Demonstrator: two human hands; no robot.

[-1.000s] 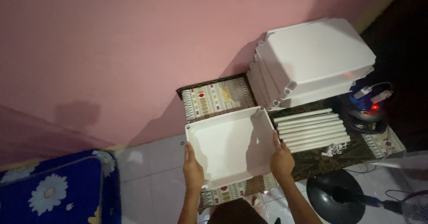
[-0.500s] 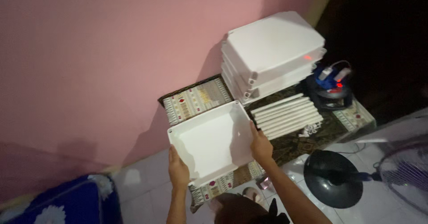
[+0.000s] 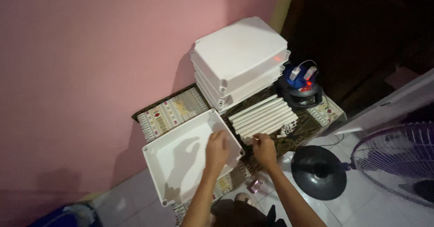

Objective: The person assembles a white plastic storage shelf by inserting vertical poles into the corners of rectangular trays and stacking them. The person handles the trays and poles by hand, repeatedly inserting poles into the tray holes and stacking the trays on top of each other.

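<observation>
1. Shallow white plastic tray, square, open side up [image 3: 181, 163]: lies on the patterned woven mat [image 3: 169, 114] on the floor, against the pink wall [image 3: 90, 51]. Half a second ago both hands gripped its two side rims; now neither hand grips it, so the tray is judged set down.

2. Left hand [image 3: 217, 150]: has moved from the tray's left rim across to its right-hand near corner, hovering over or resting on the rim there. Fingers curled loosely; no grasp is visible, though contact cannot be told for certain.

3. Right hand [image 3: 264, 150]: has left the tray and come to the near end of the row of white plastic tubes [image 3: 262, 116]. Fingers bent at a tube end; whether they are closed on one cannot be told.

4. White tubes: lying side by side on the mat, just beside the tray's right wall. A small white clump of fittings [image 3: 287, 130] lies at their far end.

5. Stack of white plastic trays, upside down [image 3: 239, 60]: behind the tubes, near the wall.

6. Blue and black cord reel with plugs [image 3: 302, 84]: right of the stack, red light lit.

7. Black round fan base [image 3: 318, 173] and purple fan grille [image 3: 393, 163]: on the white tiled floor [image 3: 135, 195], at the right.

Attention has shifted from tray to tubes.
</observation>
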